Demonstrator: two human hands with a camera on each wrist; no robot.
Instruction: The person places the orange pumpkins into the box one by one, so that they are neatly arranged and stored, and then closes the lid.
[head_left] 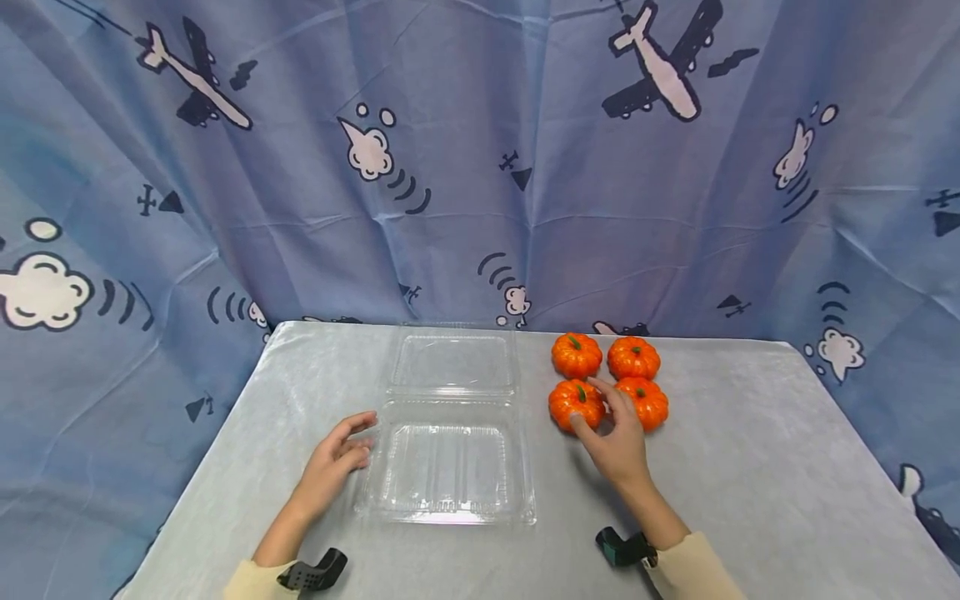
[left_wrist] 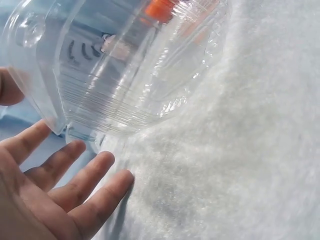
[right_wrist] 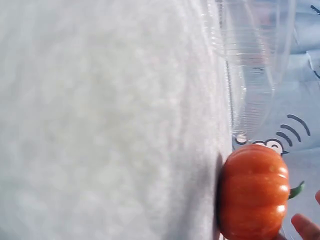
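Right fingers (head_left: 618,403) spread around 1 orange pumpkin (head_left: 570,407); left fingers (left_wrist: 106,196) spread beside clear container (head_left: 480,517).

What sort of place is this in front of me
Probably a makeshift indoor filming corner: an airplane-print curtain hangs behind a pale table, and black wrist-worn devices, possibly cameras, show on both arms.

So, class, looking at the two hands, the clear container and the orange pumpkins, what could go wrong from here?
The right hand is at the near-left pumpkin, with the near-right pumpkin close beside it; moving one might nudge the other.

The near-left pumpkin looks round and glossy, so it could slip from a loose hold.

The left hand is right by the edge of the clear container, so a bump might shift it.
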